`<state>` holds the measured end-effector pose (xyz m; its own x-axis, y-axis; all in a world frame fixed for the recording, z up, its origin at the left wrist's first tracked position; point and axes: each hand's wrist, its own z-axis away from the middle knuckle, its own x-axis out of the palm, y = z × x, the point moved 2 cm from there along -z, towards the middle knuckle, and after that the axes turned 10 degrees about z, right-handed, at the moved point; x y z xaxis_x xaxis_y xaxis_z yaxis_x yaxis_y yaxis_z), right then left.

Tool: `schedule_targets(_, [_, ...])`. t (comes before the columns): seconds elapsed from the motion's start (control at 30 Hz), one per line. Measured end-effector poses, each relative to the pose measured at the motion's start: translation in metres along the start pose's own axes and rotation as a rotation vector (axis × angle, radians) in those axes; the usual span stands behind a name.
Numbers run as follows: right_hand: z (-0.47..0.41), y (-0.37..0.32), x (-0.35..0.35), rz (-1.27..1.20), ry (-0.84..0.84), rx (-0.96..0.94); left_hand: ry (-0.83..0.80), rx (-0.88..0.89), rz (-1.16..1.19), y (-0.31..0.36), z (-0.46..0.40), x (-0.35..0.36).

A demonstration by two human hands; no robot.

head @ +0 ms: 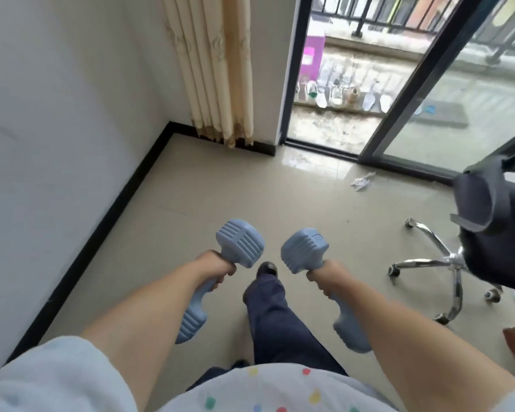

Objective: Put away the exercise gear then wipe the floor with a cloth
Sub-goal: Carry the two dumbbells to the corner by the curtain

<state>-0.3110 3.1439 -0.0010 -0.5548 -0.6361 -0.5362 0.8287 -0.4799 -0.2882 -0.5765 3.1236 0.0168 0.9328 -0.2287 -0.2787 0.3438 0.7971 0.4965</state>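
At lower centre of the frame the left hand (219,269) wraps closed around the grip of one pale blue dumbbell (220,269), and the right hand (324,276) does the same with the other dumbbell (318,278), both carried out in front above the floor (167,233), probably on the way to storage. Their heads are blocky and ribbed with a matte, rubbery look, against glossy beige tiles. A crumpled white cloth (362,182) lies right of centre near the sliding door (399,93).

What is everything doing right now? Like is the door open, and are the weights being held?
left dumbbell: held up off the floor by the left hand
right dumbbell: held up by the right hand
sliding door: open
curtain: bunched in the corner
white cloth: crumpled on the floor
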Motion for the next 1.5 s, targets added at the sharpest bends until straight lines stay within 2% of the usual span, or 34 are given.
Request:
schedule_targets(0.2, [-0.116,-0.102,-0.094,0.009,0.036,-0.013,0.062,-0.045,0.032,0.102,-0.106,-0.07])
schedule_targets(0.4, [-0.188,-0.202,-0.172,-0.034,0.031,0.016,0.068,-0.076,0.103,0.204,-0.176,-0.138])
schedule_targets(0.7, [-0.316,-0.341,-0.243,-0.185,0.048,0.088,-0.019,-0.084,0.063,0.343,-0.334,-0.218])
schedule_targets(0.9, [-0.428,-0.402,-0.267,-0.301,0.033,0.197,-0.092,-0.138,-0.023,0.414,-0.464,-0.242])
schedule_targets(1.07, [-0.569,-0.41,-0.227,-0.376,-0.016,0.247,-0.065,-0.234,-0.041,0.42,-0.61,-0.21])
schedule_targets(1.3, [-0.769,-0.372,-0.13,-0.579,-0.057,0.322,-0.036,-0.271,0.075,0.37,-0.826,-0.135])
schedule_targets(1.5, [-0.909,-0.345,-0.062,-0.711,0.059,0.306,0.024,-0.211,0.198,0.312,-0.964,-0.075])
